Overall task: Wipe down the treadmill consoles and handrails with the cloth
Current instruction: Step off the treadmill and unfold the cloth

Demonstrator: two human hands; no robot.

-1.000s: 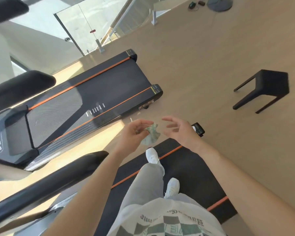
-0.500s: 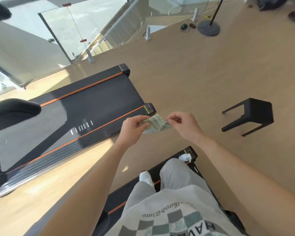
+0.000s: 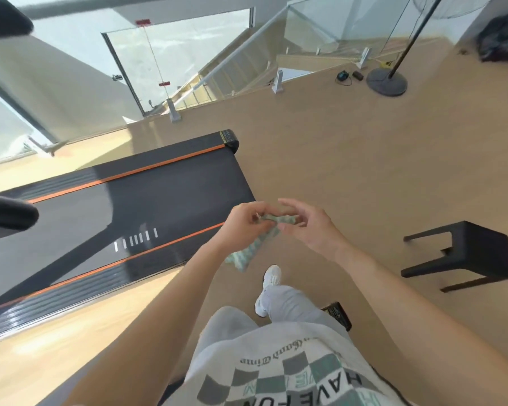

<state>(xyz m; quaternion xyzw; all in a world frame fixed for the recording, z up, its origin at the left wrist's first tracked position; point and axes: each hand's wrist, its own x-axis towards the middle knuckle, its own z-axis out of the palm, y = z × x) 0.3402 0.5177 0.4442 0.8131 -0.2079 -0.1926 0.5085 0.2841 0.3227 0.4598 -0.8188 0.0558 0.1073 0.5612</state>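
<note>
Bright daylight through glass wall (image 3: 182, 54), sun patches on floor (image 3: 41, 356), wide-angle edge warp.

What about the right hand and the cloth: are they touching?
Touching. The head view shows the right hand pinching one end of the cloth; the left hand holds the rest.

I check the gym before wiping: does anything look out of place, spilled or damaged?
Nothing spilled or damaged. Only two small dark devices lie loose on the floor beside the round stand base, a possible trip hazard.

Shirt (image 3: 291, 344) print, upside down — "HAVE FUN" in block capitals, blackletter line perhaps "Good Time"
</note>
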